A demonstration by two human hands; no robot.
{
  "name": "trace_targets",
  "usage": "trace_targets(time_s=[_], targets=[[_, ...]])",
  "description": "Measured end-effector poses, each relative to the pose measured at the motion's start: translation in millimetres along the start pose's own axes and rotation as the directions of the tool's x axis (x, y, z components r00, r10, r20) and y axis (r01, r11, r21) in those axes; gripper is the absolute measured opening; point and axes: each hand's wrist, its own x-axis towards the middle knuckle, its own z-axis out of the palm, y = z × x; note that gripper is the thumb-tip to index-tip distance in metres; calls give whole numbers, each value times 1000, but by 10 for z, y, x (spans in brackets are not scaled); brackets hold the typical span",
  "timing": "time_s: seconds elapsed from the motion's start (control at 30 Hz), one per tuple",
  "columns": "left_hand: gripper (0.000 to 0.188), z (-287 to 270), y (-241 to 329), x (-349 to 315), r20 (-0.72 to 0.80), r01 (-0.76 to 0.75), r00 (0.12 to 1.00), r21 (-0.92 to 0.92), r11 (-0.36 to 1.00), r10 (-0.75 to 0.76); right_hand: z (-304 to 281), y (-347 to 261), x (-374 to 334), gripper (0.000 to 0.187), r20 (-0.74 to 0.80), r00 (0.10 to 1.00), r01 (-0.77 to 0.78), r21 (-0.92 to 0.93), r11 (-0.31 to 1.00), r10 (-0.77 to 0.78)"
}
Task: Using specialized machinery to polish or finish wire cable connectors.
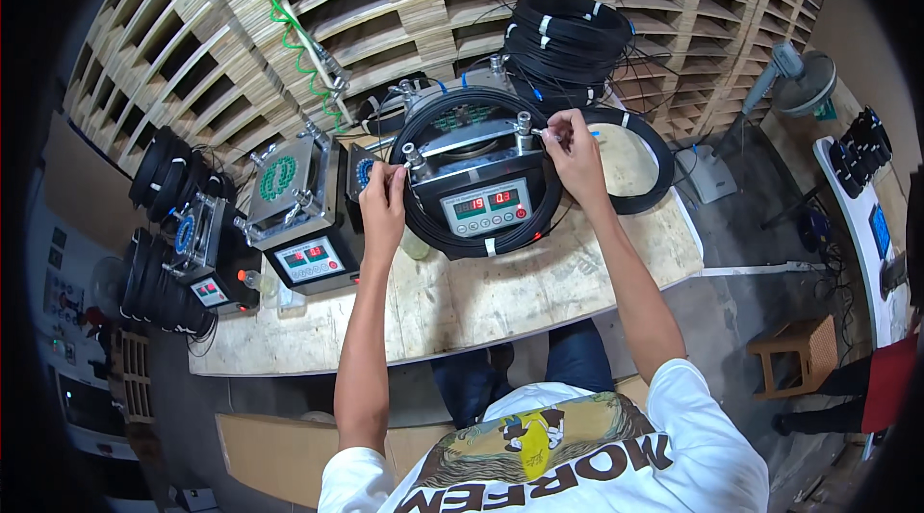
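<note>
The black cable coil point(452, 245) lies between the two grips, looped around the boxy machine point(488, 210) on the tabletop point(597, 272); being a ring it has no clear long axis, and neither hand is plainly nearer. The left hand point(382, 200) has its fingertips drawn narrow just left of the left metal post point(412, 157), and the right hand point(579, 159) pinches narrowly just right of the right metal post point(524, 131), though I cannot tell what either holds.
</note>
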Motion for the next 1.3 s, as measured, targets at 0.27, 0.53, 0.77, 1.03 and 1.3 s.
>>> trace_targets(time_s=[0.27,0.53,0.77,1.03,1.3], targets=[[21,26,-45,-43,-42,33,999,-47,998,-35,9,-342,22,13,21,976,-204,-229,952,215],[20,75,-75,-42,-70,41,996,-80,996,-47,-54,-143,-29,17,87,982,-160,-79,984,166],[20,92,5,-101,-57,90,994,-67,994,-94,8,-44,-80,24,25,992,-125,-8,992,125],[23,139,17,-119,-144,63,987,-58,996,-70,336,-178,-751,33,8,996,84,-357,930,-87],[23,135,-14,-107,-144,56,987,-81,995,-67,430,-47,-989,28,301,949,285,-687,668,-96]])
